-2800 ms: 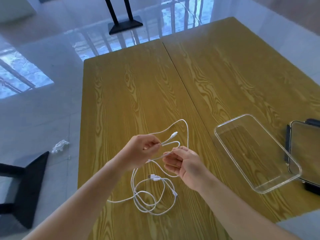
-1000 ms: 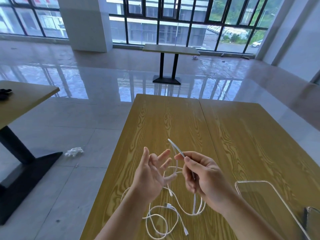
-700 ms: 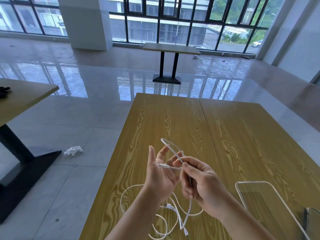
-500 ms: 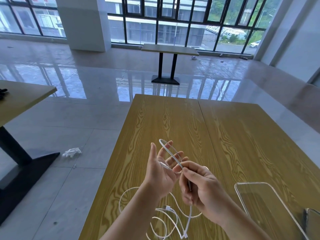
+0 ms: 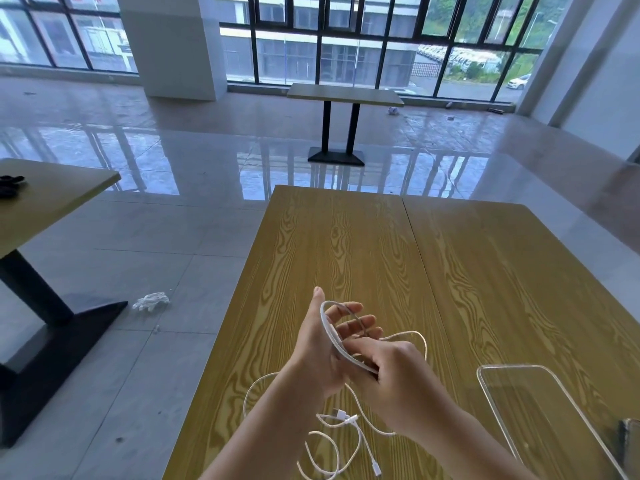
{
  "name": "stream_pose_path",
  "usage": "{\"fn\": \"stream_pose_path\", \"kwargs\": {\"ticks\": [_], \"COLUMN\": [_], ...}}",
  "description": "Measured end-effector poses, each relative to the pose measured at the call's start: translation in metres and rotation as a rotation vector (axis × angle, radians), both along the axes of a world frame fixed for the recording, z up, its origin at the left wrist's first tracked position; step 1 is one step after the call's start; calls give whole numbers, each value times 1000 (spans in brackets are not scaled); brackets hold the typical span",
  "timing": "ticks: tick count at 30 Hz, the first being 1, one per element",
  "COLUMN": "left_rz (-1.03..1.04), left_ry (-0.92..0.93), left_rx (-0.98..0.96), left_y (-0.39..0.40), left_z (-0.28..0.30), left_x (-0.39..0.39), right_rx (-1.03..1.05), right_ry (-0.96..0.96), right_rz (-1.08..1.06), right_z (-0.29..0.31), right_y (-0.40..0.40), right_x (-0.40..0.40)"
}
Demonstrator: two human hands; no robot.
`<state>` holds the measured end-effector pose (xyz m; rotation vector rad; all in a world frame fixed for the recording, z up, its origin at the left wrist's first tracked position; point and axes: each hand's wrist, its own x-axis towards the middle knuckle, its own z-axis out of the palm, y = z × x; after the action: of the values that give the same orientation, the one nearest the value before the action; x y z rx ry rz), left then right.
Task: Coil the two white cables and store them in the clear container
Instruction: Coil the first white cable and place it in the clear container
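Above the near part of the wooden table (image 5: 363,244), a white cable (image 5: 327,329) runs in a loop round my left hand (image 5: 322,344), whose fingers stand spread and mostly straight. My right hand (image 5: 391,372) pinches that cable just below the left palm. More white cable (image 5: 332,445) hangs down and lies in loose curls on the table, with plug ends showing; I cannot tell the two cables apart there. The clear container (image 5: 540,410) lies empty at the lower right, apart from both hands.
A dark-framed object (image 5: 628,441) sits beside the container at the right edge. On the floor to the left lies a crumpled white scrap (image 5: 150,301) near a second table's black base (image 5: 52,344). A third table (image 5: 344,95) stands far off by the windows.
My right hand has drawn the cable round my left hand, and the loop now sits wider over the spread fingers. The slack on the table has shifted.
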<state>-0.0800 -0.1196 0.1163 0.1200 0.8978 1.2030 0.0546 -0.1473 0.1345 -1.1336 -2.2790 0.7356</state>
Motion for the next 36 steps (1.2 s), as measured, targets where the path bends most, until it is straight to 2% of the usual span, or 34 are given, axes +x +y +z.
{"fn": "stream_pose_path", "kwargs": {"ticks": [6, 10, 16, 20, 26, 30, 36], "left_rz": [129, 153, 192, 100, -82, -197, -136], "left_ry": [140, 213, 194, 161, 118, 231, 338], "left_rx": [97, 202, 94, 39, 163, 285, 305], "left_y": [-9, -15, -11, -12, -22, -28, -24], "left_z": [15, 10, 5, 3, 4, 9, 21], "left_x": [11, 21, 8, -5, -18, -23, -29], "right_rx": [1, -28, -110, -137, -161, -180, -220], "right_ry": [41, 74, 210, 350, 189, 147, 140], "right_rz": [-119, -82, 18, 33, 104, 148, 187], "right_z": [-2, 0, 10, 14, 9, 11, 8], "right_y": [4, 1, -9, -12, -8, -11, -22], "right_x": [-2, -3, -2, 8, 14, 13, 9]}}
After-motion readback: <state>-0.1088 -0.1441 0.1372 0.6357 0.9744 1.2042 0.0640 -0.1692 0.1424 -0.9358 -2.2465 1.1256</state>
